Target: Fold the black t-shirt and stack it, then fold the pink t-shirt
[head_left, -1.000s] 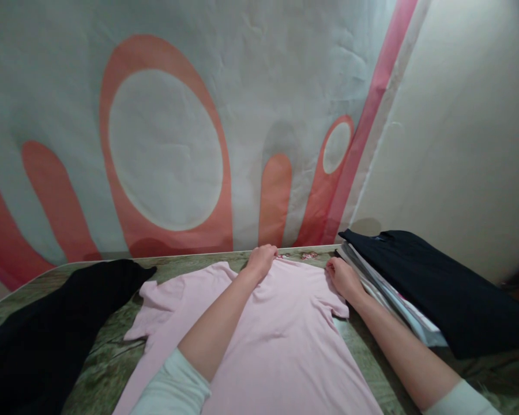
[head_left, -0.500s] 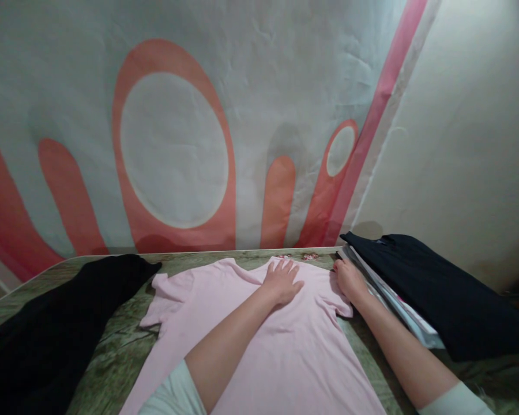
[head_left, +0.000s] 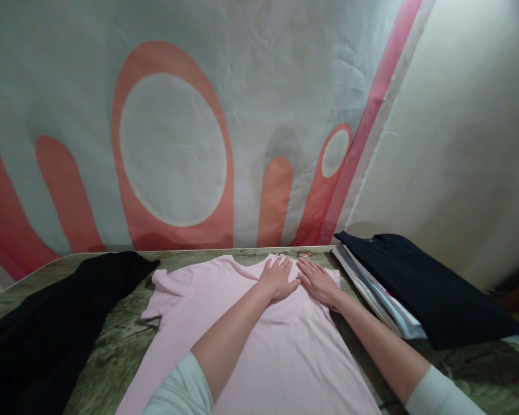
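A pink short-sleeved T-shirt lies spread on the table, its neckline toward the wall and its lower part running out of view at the bottom. My left hand rests flat on it just right of the neckline, fingers spread. Beside it, my right hand lies flat on the shirt's right shoulder, fingers stretched toward the left hand. The right sleeve is partly covered by my right hand and forearm; the left sleeve is in plain sight.
Black cloth lies bunched on the left of the wood-patterned table. To the right stands a stack of folded clothes with a black garment on top. Behind the table rises a wall with an orange and pink print.
My right hand has moved left from the right sleeve's edge, where its fingers were curled, and now lies flat on the shoulder. My left hand stays about where it was.
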### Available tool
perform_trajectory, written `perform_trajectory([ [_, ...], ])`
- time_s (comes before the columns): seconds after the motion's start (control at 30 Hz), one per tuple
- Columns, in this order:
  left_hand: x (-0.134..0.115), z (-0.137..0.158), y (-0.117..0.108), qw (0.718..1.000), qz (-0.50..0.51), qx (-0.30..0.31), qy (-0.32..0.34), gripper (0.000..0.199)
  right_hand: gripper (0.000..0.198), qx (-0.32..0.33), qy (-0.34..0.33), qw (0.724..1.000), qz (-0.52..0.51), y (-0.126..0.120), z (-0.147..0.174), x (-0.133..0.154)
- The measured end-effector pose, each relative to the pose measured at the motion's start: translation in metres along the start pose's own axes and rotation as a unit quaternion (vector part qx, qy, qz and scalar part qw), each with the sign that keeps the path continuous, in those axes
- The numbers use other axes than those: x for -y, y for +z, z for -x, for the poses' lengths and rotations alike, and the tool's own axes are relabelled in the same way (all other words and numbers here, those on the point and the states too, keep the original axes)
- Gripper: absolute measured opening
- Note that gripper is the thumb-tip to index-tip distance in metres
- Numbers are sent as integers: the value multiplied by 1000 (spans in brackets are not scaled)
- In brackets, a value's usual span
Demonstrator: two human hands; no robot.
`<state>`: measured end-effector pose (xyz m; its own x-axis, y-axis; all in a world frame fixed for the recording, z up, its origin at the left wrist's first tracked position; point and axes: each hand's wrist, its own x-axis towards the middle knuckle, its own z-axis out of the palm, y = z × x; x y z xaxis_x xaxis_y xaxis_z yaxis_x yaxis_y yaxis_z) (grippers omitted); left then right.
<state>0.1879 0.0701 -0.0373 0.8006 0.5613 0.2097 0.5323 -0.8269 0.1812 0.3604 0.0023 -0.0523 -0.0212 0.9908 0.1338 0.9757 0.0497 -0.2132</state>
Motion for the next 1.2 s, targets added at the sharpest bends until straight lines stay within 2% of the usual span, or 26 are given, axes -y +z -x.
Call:
perform_trajectory([
  [0.1, 0, -1, -3, 1000, 3, 12, 3, 72, 61, 8, 71, 997, 32, -8, 11, -12],
  [0.2, 1, -1, -3, 1000, 5, 15, 1, 72, 58, -33, 119, 990, 61, -13, 17, -18],
  [0.3, 2, -2, -4, 1000, 10, 10, -2, 69, 52, -72, 65, 994, 53, -13, 23, -20],
  [0.37, 1, -2, -5, 1000, 15, 6, 2, 67, 50, -50, 2, 998, 27, -12, 29, -22],
  [0.43, -1, -3, -7, 1000, 15, 0, 2, 63, 49, -23, -24, 999, 15, -11, 35, -24],
  [0.6, -20, 12, -12, 1000, -2, 1, 19, 33, 51, -2, 17, 1000, 26, -11, 46, -30],
  [0.7, -19, 32, -18, 999, 11, 16, 32, 32, 51, 0, 20, 999, 32, -10, 48, -31],
  [0.8, 1, 53, -30, 1000, -1, 13, -12, 38, 51, -10, 11, 999, 37, -7, 48, -33],
  [0.93, 41, 83, -49, 999, -17, 5, -47, 36, 50, -20, 5, 999, 41, -1, 49, -38],
  [1.07, 76, 118, -64, 995, -17, -25, -92, 52, 51, -27, -4, 999, 42, 5, 49, -46],
  [1.13, 92, 134, -70, 991, -19, -39, -128, 56, 51, -23, -16, 998, 52, 5, 47, -51],
  [1.2, 104, 144, -72, 987, -20, -40, -152, 52, 48, -5, -20, 997, 68, 2, 40, -52],
])
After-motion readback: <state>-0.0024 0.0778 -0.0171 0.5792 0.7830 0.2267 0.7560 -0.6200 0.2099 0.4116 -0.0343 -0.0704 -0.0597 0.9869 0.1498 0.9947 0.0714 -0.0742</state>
